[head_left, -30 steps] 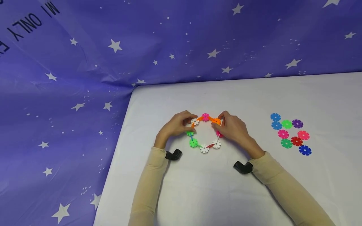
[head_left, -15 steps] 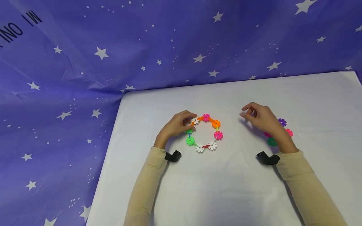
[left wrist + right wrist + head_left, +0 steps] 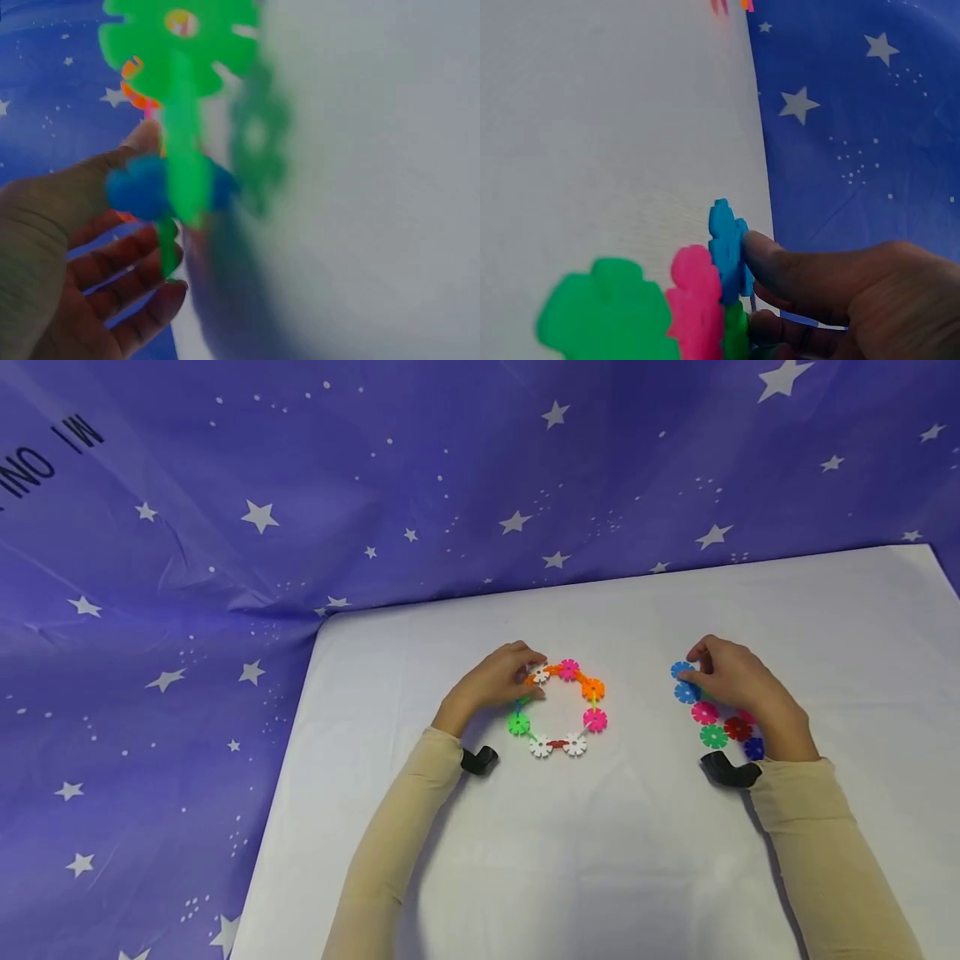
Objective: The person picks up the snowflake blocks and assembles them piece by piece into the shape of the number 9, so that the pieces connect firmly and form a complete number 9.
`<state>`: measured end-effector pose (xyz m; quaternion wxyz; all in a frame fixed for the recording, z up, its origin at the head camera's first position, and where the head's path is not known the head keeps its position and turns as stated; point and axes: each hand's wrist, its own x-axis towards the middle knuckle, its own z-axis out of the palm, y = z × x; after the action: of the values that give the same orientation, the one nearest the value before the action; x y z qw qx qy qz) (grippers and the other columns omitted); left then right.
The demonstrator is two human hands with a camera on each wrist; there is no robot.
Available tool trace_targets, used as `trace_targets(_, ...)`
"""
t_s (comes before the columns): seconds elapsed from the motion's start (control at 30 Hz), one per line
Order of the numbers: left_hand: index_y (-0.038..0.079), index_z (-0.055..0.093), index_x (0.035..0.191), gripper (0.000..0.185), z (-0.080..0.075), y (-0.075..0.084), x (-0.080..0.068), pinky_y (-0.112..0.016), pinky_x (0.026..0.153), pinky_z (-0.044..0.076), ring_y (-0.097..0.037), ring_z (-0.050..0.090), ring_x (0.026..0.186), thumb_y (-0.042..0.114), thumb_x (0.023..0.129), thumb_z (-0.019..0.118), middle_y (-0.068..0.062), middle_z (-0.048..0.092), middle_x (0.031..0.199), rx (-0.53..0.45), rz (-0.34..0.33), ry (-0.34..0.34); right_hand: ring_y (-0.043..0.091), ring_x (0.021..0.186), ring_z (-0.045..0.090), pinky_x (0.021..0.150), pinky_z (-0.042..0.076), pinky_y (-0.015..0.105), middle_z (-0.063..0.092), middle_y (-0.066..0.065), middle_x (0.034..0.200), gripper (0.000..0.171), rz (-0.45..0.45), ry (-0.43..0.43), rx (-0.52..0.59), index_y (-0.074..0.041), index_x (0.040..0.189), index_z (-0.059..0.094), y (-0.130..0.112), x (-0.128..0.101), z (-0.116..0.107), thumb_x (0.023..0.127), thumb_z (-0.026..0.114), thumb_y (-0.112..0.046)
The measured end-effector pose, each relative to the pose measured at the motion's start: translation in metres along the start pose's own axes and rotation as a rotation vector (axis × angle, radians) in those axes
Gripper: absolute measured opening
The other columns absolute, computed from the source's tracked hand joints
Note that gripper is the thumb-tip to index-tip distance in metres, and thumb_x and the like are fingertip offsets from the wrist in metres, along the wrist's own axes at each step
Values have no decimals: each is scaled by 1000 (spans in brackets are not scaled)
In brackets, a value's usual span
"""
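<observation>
Your left hand (image 3: 495, 681) grips the far-left side of the snowflake ring (image 3: 561, 707), mid-table (image 3: 600, 860). Your right hand (image 3: 738, 685) pinches a blue disc (image 3: 681, 670) at the far-left corner of the loose discs (image 3: 712, 727), right of the ring and well apart from it. Other discs crowd right against the blue one, partly hidden under your hand. Starry purple cloth (image 3: 300, 485) behind. One second ago your right hand was on the ring; it has since crossed to the pile.

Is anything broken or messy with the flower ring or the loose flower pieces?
Nothing stands out. The ring looks whole, held at its upper left by the left hand. The loose pieces lie together on the table, with the right hand pinching a blue piece.
</observation>
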<state>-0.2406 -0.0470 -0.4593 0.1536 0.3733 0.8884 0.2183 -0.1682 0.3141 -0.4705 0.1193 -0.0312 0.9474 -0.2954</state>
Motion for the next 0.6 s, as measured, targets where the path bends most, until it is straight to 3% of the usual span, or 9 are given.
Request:
trace_targets(0.17, 10, 57, 135, 58, -2, 20, 16, -35, 107, 39, -20, 53, 113, 40, 88, 73, -5, 60, 122, 97, -46, -29, 31, 82, 50, 69, 46, 42, 53, 20, 92, 44, 14, 3, -12, 9, 114, 53, -1, 0, 2, 94, 65, -28)
trace_targets(0.3, 11, 59, 135, 56, 6, 26, 28, -34, 104, 41, -20, 53, 109, 40, 88, 72, -5, 59, 120, 108, -59, -39, 32, 83, 51, 70, 46, 45, 54, 20, 93, 48, 15, -1, -22, 9, 114, 53, -3, 1, 4, 91, 70, -30)
trace_targets(0.43, 14, 62, 131, 49, 20, 24, 36, -30, 95, 44, -17, 53, 100, 37, 89, 72, -3, 59, 114, 77, -62, -15, 31, 83, 51, 71, 45, 44, 54, 19, 91, 44, 11, 26, -20, 8, 112, 55, -3, 3, 7, 89, 72, -26)
trace_targets(0.6, 14, 61, 133, 50, 29, 20, 38, -30, 92, 44, -18, 53, 97, 35, 89, 72, -5, 61, 109, -13, -4, 15, 32, 85, 53, 77, 46, 49, 56, 21, 94, 38, 13, 46, -3, 5, 110, 50, 1, 2, 7, 92, 69, -21)
